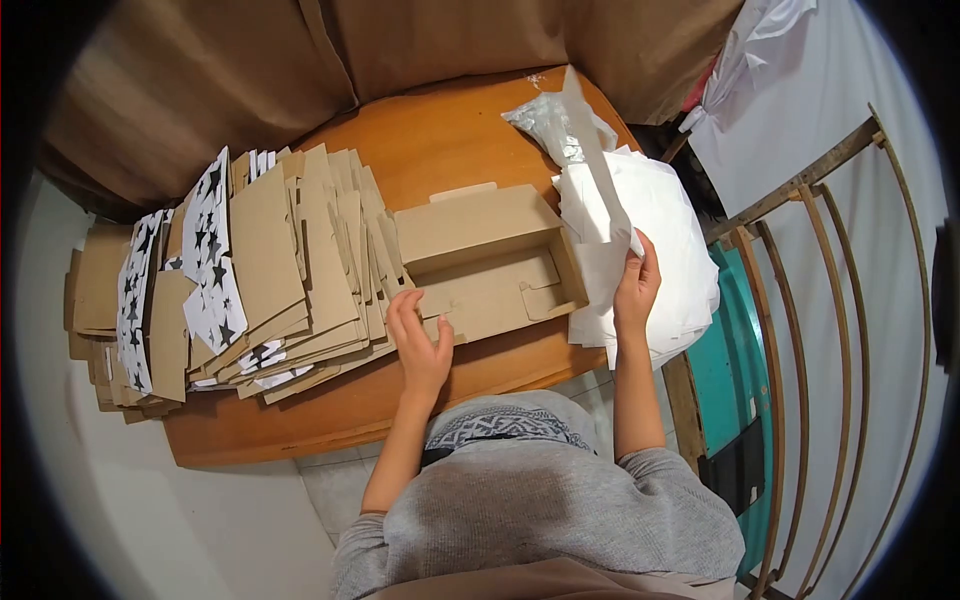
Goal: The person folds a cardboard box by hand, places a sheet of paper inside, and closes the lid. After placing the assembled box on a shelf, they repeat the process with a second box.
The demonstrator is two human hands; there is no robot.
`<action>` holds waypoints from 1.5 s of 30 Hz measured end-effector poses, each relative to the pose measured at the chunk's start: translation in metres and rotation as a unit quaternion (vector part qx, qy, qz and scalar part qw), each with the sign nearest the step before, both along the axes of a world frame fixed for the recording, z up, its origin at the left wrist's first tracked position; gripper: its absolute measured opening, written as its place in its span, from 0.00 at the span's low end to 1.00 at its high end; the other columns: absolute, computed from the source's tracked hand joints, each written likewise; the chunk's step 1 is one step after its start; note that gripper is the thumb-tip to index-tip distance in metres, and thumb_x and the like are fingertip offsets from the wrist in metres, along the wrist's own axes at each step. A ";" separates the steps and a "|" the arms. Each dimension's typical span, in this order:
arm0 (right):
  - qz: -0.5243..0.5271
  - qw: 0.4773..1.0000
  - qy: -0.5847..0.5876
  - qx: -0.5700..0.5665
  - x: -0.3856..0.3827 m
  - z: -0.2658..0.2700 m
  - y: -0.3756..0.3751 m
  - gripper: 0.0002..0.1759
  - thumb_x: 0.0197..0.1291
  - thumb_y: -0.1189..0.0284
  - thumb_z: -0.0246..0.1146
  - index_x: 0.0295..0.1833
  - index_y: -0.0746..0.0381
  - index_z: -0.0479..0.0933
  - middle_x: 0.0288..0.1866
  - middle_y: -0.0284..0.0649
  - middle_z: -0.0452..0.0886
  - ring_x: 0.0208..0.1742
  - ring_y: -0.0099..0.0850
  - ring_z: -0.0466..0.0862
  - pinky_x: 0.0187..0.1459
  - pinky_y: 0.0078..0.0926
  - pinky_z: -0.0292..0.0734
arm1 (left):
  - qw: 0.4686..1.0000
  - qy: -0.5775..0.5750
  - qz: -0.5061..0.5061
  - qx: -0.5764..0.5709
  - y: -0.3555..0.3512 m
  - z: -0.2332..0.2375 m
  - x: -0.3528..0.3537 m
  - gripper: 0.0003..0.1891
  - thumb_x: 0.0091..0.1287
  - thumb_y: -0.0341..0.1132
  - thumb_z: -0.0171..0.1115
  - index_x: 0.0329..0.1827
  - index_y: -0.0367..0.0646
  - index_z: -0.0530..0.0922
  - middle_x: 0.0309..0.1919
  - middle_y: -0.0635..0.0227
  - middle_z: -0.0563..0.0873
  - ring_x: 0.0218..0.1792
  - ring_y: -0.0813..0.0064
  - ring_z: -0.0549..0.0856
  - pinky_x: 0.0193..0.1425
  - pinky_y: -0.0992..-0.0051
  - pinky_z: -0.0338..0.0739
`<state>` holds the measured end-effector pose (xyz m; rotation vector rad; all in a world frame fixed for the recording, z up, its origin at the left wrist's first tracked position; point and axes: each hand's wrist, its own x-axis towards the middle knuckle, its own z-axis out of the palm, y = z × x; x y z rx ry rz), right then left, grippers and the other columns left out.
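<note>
While my two hands are busy over the glossy orange-brown wooden table (430, 130), its left side lies under a broad, fanned pile of flat tan cardboard pieces (268, 250), with white panels printed with black stars (207, 215) showing among them. At the right end sits a thick, uneven stack of plain white paper (665, 260).

Rising over the stack's left part is a long, thin greyish-white sheet (590, 140), seen nearly edge-on; my right hand (637, 283) has thumb and fingers closed together on its near end. To handle it well, I judge, I should pinch lightly, since so thin a sheet could crease, and make sure only one leaf is between my fingertips.

Between pile and stack lies an open tan cardboard box (480, 232), its lid panel tilted back on the far side. Inside I see bare cardboard floor and a rounded cut flap toward the right, no loose thing. My left hand (420, 345) is at its near left corner, fingers and thumb apart, clamped on nothing; whether the fingertips press the card, I cannot tell.

Smallest, at the far right, a crumpled clear plastic bag (543, 125) lies partly behind the sheet; it looks silvery, but I cannot make out its contents.
</note>
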<state>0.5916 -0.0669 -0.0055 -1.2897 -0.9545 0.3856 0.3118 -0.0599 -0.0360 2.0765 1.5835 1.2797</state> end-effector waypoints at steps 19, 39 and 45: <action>0.254 0.852 0.438 -0.135 -0.040 -0.013 0.015 0.27 0.69 0.60 0.55 0.68 0.61 0.62 0.63 0.40 0.71 0.63 0.31 0.71 0.62 0.35 0.69 | 0.836 -0.396 -0.150 -0.349 0.040 0.012 -0.007 0.17 0.75 0.38 0.51 0.60 0.39 0.72 0.52 0.68 0.81 0.50 0.76 0.79 0.57 0.78 0.71; 0.102 0.973 -0.065 -0.195 -0.028 -0.045 0.052 0.28 0.55 0.85 0.60 0.62 0.58 0.69 0.41 0.39 0.75 0.35 0.27 0.74 0.43 0.23 0.73 | 0.965 -0.167 -0.038 -0.196 0.067 0.001 0.002 0.37 0.63 0.22 0.59 0.75 0.49 0.54 0.30 0.63 0.81 0.28 0.73 0.79 0.35 0.75 0.76; 0.116 0.945 -0.203 -0.230 -0.036 -0.051 0.050 0.32 0.52 0.88 0.61 0.64 0.55 0.70 0.47 0.45 0.77 0.41 0.33 0.80 0.44 0.25 0.78 | 0.981 -0.045 0.006 -0.190 0.062 -0.013 0.004 0.35 0.62 0.18 0.57 0.73 0.42 0.54 0.44 0.52 0.76 0.43 0.57 0.80 0.48 0.65 0.76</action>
